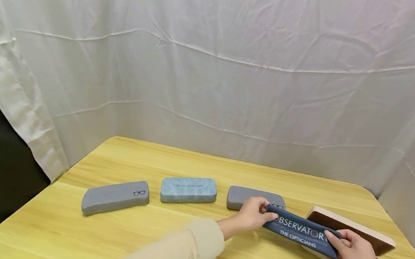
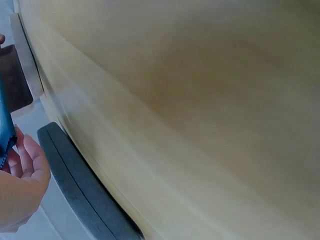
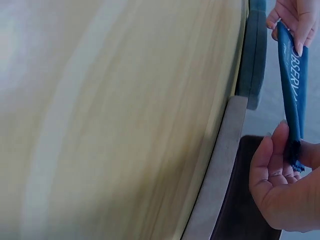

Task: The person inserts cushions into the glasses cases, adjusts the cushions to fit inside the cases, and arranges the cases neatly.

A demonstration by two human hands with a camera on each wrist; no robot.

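Observation:
A dark blue folded lens cloth [image 1: 292, 229] with white "OBSERVATORY THE OPTICIANS" lettering is stretched between both hands. My left hand [image 1: 249, 216] pinches its left end, thumb over the front. At the other end, my right hand [image 1: 358, 253] grips it with the thumb on top, and the jagged cloth edge [image 3: 296, 157] shows among those fingers in the right wrist view. Behind the cloth stands an open glasses case [image 1: 357, 223], cream outside and dark brown inside, its lower half mostly hidden by the cloth and right hand. A grey glasses case [image 1: 244, 194] lies just behind the left hand.
On the yellow wooden table [image 1: 166, 235], a light blue glasses case [image 1: 189, 191] sits left of the hands. Farther left lies another grey case [image 1: 114, 198] with a glasses drawing. A white curtain [image 1: 212, 83] hangs behind the table.

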